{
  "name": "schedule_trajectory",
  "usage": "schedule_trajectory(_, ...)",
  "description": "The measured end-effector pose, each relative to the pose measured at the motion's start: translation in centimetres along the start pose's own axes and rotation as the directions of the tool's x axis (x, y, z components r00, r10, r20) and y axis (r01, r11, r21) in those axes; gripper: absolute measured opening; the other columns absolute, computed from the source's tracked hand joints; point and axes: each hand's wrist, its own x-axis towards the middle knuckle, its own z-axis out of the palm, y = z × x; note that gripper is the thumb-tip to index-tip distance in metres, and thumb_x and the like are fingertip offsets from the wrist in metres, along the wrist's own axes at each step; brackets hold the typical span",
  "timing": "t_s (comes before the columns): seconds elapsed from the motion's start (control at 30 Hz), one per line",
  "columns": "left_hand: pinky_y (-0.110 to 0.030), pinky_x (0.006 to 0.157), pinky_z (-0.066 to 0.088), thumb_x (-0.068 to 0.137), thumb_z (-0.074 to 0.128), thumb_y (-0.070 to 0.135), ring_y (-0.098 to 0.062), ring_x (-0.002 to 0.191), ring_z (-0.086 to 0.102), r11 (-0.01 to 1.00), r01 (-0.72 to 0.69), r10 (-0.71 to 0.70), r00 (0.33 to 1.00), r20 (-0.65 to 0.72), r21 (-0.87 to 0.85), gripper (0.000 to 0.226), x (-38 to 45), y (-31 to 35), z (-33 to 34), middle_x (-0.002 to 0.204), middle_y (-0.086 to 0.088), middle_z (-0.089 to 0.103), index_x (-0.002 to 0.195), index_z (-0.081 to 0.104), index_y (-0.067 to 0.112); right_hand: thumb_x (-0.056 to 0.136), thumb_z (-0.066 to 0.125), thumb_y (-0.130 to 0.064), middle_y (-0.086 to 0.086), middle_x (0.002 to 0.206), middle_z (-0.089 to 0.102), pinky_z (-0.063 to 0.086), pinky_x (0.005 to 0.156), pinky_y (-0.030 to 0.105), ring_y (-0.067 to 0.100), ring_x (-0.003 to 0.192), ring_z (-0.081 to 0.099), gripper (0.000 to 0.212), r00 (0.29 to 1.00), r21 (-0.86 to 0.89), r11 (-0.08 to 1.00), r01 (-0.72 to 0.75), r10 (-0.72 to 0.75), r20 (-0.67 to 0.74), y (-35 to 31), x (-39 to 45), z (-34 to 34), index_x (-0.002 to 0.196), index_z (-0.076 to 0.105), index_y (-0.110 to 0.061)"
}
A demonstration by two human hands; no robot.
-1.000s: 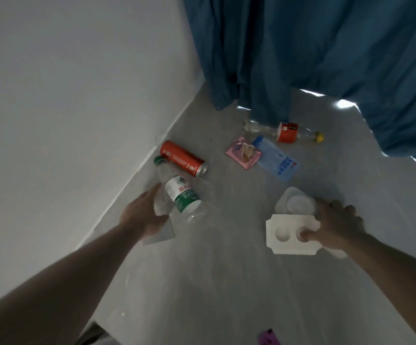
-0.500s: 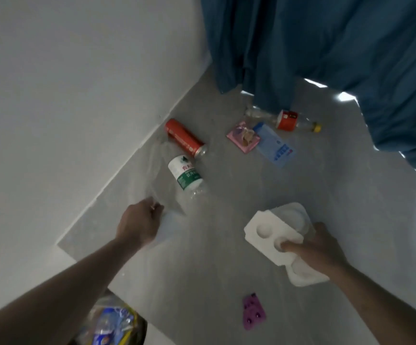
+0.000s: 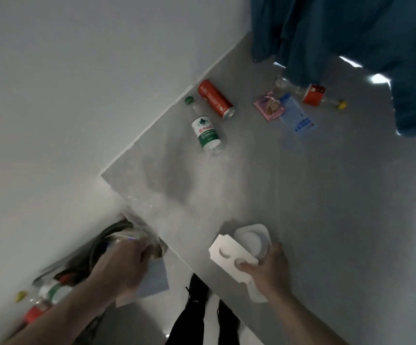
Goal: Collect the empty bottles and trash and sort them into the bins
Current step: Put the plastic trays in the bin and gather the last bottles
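Right hand point(image 3: 264, 270) grips white trays point(image 3: 234, 260); left hand point(image 3: 124, 267) pinches clear wrapper point(image 3: 152, 282) over bin point(image 3: 97, 245) at seven o'clock; bottle point(image 3: 205, 131), can point(image 3: 215, 98), packets point(image 3: 269, 105) lie uncollected at twelve.

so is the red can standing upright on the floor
No, the red can lies on its side by the wall, next to the green-labelled bottle.

We see both of our forearms bare, with no sleeves reaching into view, and nothing worn on our left hand point(image 3: 124, 267) or our right hand point(image 3: 266, 272): no gloves, rings or watch that we can make out. Below, our legs point(image 3: 202, 319) wear dark trousers and dark shoes.
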Motion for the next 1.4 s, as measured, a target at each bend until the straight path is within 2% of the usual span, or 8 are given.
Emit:
schedule_trajectory(0.17, -0.032, 0.086, 0.052, 0.097, 0.038, 0.051, -0.02, 0.111, 0.066, 0.976, 0.187, -0.206, 0.957, 0.205, 0.108, 0.036, -10.0, -3.6, 3.3, 0.116, 0.002, 0.07, 0.115, 0.06, 0.029, 0.046, 0.101, -0.04, 0.019, 0.108, 0.068, 0.043, 0.071, 0.032, 0.036, 0.096, 0.068, 0.087, 0.999, 0.048, 0.998, -0.042, 0.043, -0.01, -1.0, -0.3, 0.3, 0.107, 0.047, -0.011)
schedule_trajectory(0.3, -0.027, 0.109, 0.04, 0.085, 0.031, 0.051, -0.011, 0.133, 0.052, 0.959, 0.281, -0.272, 0.907, 0.323, 0.017, 0.056, -15.3, -6.6, 4.1, 0.138, 0.016, 0.058, 0.133, 0.056, 0.038, 0.049, 0.101, -0.038, 0.024, 0.109, 0.066, 0.041, 0.07, 0.034, 0.04, 0.099, 0.066, 0.087, 1.0, -0.015, 1.0, -0.026, 0.026, -0.01, -1.4, -0.6, 0.5, 0.11, 0.049, -0.003)
schedule_trajectory(0.63, -0.034, 0.083, 0.057, 0.099, 0.047, 0.033, -0.015, 0.092, 0.066, 0.948, 0.317, -0.308, 0.926, 0.218, -0.009, 0.022, -6.1, -15.8, 7.5, 0.099, 0.006, 0.069, 0.105, 0.068, 0.03, 0.061, 0.097, -0.028, 0.025, 0.12, 0.066, 0.047, 0.079, 0.038, 0.04, 0.107, 0.065, 0.073, 0.994, 0.087, 0.992, -0.092, 0.096, -0.048, -3.5, -0.1, 4.9, 0.118, 0.061, 0.001)
schedule_trajectory(0.77, -0.029, 0.069, 0.047, 0.098, 0.047, 0.036, -0.014, 0.079, 0.061, 0.928, 0.318, -0.283, 0.941, 0.185, -0.196, 0.025, 1.4, -18.9, 10.0, 0.078, 0.011, 0.061, 0.083, 0.066, 0.027, 0.048, 0.095, -0.055, 0.015, 0.112, 0.073, 0.056, 0.083, 0.043, 0.032, 0.104, 0.069, 0.083, 0.992, 0.147, 0.982, -0.118, 0.122, -0.016, -4.0, 0.1, 6.5, 0.11, 0.069, -0.007)
schedule_trajectory(0.93, -0.03, 0.068, 0.048, 0.099, 0.05, 0.041, -0.014, 0.074, 0.061, 0.877, 0.365, -0.324, 0.929, 0.179, -0.313, 0.029, 7.8, -22.0, 14.9, 0.076, 0.006, 0.064, 0.083, 0.062, 0.02, 0.065, 0.094, -0.031, 0.002, 0.089, 0.079, 0.059, 0.084, 0.046, 0.025, 0.091, 0.074, 0.042, 0.997, 0.285, 0.955, -0.079, 0.072, 0.035, -5.9, -2.4, 9.0, 0.097, 0.075, -0.01)
schedule_trajectory(1.1, -0.029, 0.082, 0.046, 0.097, 0.057, 0.041, -0.022, 0.103, 0.063, 0.796, 0.473, -0.396, 0.879, 0.266, -0.379, 0.038, 9.4, -25.1, 20.2, 0.114, -0.001, 0.067, 0.129, 0.06, 0.02, 0.076, 0.083, 0.002, 0.001, 0.079, 0.078, 0.055, 0.054, 0.019, 0.005, 0.065, 0.071, 0.022, 0.976, 0.349, 0.935, 0.06, -0.129, 0.178, -9.8, -6.6, 14.4, 0.093, 0.075, -0.01)
schedule_trajectory(1.27, -0.031, 0.094, 0.047, 0.086, 0.074, 0.037, -0.025, 0.125, 0.057, 0.727, 0.562, -0.473, 0.826, 0.305, -0.395, 0.074, 8.1, -27.7, 21.8, 0.143, -0.004, 0.053, 0.148, 0.041, 0.017, 0.075, 0.088, -0.015, -0.01, 0.09, 0.078, 0.059, 0.067, 0.028, 0.006, 0.081, 0.074, 0.03, 0.926, 0.268, 0.963, -0.004, -0.097, 0.364, -11.0, -7.6, 22.9, 0.1, 0.074, -0.023)
schedule_trajectory(1.4, -0.032, 0.095, 0.047, 0.087, 0.067, 0.023, -0.024, 0.123, 0.055, 0.691, 0.551, -0.497, 0.832, 0.245, -0.469, 0.062, 6.1, -29.6, 21.1, 0.144, 0.0, 0.046, 0.145, 0.045, 0.024, 0.072, 0.087, -0.023, -0.009, 0.097, 0.075, 0.057, 0.074, 0.031, 0.012, 0.091, 0.071, 0.043, 0.924, 0.164, 0.986, -0.018, -0.046, 0.38, -12.0, -5.6, 29.8, 0.111, 0.07, -0.023)
